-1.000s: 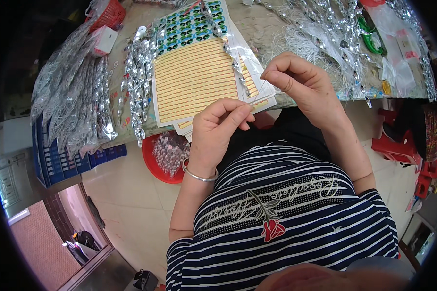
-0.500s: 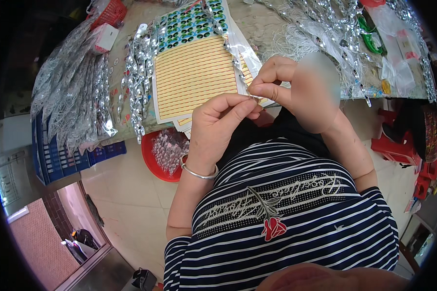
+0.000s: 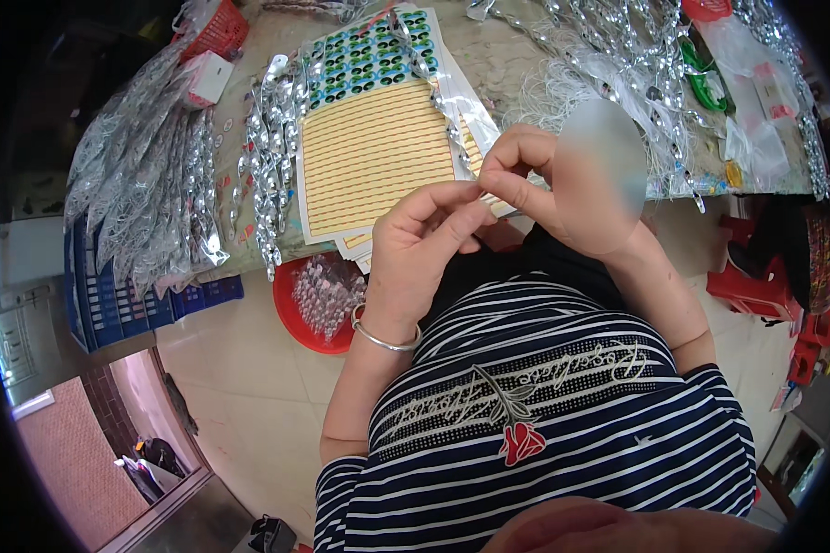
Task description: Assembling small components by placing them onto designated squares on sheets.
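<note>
My left hand (image 3: pixel 424 230) and my right hand (image 3: pixel 535 184) meet in front of the table edge, both with thumb and forefinger closed in a pinch. A shiny silver twisted strip (image 3: pixel 453 130) lies over the printed sheets, and its near end runs down to my fingertips. The left pinch seems to be on that end; what sits between the right fingertips is too small to make out. A blurred patch covers the back of my right hand. Beneath lie a yellow sheet with red lines (image 3: pixel 378 166) and a blue-green sheet with dark ovals (image 3: pixel 369 60).
Silver twisted strips (image 3: pixel 272 157) lie left of the sheets, with bagged bundles (image 3: pixel 148 184) hanging over the edge. More strips and white thread (image 3: pixel 572 92) lie at right, near a green basket (image 3: pixel 703 78). Below stand a red basin (image 3: pixel 295 318) and a blue crate (image 3: pixel 120 309).
The view has shifted slightly, so the table sits a little lower. My hands stay together at the strip's end, the fingertips now closer to each other.
</note>
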Demonstrator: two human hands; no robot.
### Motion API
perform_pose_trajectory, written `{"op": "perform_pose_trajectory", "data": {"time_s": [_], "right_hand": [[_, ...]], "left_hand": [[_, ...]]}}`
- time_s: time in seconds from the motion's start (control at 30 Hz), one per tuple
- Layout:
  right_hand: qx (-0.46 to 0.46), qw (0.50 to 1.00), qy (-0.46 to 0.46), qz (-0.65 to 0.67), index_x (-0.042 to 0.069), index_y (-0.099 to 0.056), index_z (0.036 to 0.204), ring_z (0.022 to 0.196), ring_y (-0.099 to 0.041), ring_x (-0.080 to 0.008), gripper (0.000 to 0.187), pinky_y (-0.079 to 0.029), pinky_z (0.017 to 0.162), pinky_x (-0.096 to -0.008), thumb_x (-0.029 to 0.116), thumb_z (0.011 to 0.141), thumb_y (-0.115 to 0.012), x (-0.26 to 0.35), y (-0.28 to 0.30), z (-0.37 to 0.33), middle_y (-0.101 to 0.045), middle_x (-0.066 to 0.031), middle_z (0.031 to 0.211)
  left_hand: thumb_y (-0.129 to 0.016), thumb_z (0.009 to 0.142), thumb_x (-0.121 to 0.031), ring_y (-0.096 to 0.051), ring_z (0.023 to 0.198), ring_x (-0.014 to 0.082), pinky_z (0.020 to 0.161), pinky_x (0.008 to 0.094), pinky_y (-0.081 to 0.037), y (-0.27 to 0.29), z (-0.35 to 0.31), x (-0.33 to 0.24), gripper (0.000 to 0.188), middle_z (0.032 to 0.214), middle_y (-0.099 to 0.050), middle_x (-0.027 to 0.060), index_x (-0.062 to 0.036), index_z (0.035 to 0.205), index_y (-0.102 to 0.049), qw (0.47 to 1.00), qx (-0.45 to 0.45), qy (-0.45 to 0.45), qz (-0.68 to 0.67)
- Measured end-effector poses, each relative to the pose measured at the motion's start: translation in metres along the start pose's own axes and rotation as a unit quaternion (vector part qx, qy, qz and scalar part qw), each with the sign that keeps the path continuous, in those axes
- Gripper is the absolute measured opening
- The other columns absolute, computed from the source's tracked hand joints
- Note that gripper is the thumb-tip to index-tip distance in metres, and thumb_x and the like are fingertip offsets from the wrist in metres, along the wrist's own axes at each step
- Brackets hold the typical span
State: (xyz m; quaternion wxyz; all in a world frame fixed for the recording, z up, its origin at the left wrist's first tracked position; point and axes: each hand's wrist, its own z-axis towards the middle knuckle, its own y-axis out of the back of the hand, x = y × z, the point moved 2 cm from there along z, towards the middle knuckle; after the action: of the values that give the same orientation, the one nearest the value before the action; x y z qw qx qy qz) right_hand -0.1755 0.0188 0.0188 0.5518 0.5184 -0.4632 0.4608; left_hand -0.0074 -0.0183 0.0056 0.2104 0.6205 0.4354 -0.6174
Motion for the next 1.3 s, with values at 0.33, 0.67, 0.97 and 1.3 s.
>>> {"op": "perform_pose_trajectory", "data": {"time_s": [0.33,0.67,0.97,1.3], "right_hand": [[-0.089,0.91,0.261,-0.311,0.0,-0.054,0.088,0.08,-0.055,-0.0278,0.006,-0.044,0.073,-0.0331,0.003,0.085,-0.059,0.011,0.005,0.003,-0.055,-0.0121,0.086],[-0.05,0.999,-0.012,0.006,0.001,-0.051,0.092,0.079,-0.053,-0.0126,0.015,-0.044,0.074,-0.0266,0.014,0.098,-0.047,0.003,0.025,-0.015,-0.056,-0.0053,0.085],[-0.021,0.995,0.01,0.094,0.006,-0.056,0.101,0.088,-0.056,-0.005,0.018,-0.049,0.057,-0.0178,0.021,0.098,-0.047,0.001,0.007,-0.014,-0.065,-0.0019,0.098],[-0.099,0.988,0.064,-0.102,0.002,-0.054,0.092,0.086,-0.055,-0.0119,0.011,-0.046,0.079,-0.028,0.011,0.096,-0.05,0.001,0.015,-0.016,-0.06,-0.005,0.09]], "left_hand": [[-0.066,0.086,-0.007,-0.061,0.076,0.0082,0.071,0.0209,-0.048,0.007,0.0,-0.001,0.014,0.083,-0.066,0.0041,0.0021,0.097,-0.066,0.996,-0.048,-0.023,0.068],[-0.064,0.086,-0.004,-0.057,0.07,0.007,0.064,0.0192,-0.045,0.01,-0.003,0.009,0.01,0.081,-0.065,0.0034,0.0018,0.095,-0.066,0.992,-0.085,-0.02,0.087],[-0.064,0.087,-0.005,-0.055,0.069,0.0061,0.065,0.0183,-0.045,-0.003,-0.001,0.012,0.009,0.079,-0.062,0.0014,0.0013,0.094,-0.065,0.996,-0.037,-0.028,0.081],[-0.067,0.085,-0.007,-0.058,0.07,0.0056,0.063,0.0184,-0.046,0.008,-0.001,0.011,0.014,0.08,-0.065,0.0015,-0.0016,0.098,-0.069,0.985,-0.07,-0.076,0.14]]}}
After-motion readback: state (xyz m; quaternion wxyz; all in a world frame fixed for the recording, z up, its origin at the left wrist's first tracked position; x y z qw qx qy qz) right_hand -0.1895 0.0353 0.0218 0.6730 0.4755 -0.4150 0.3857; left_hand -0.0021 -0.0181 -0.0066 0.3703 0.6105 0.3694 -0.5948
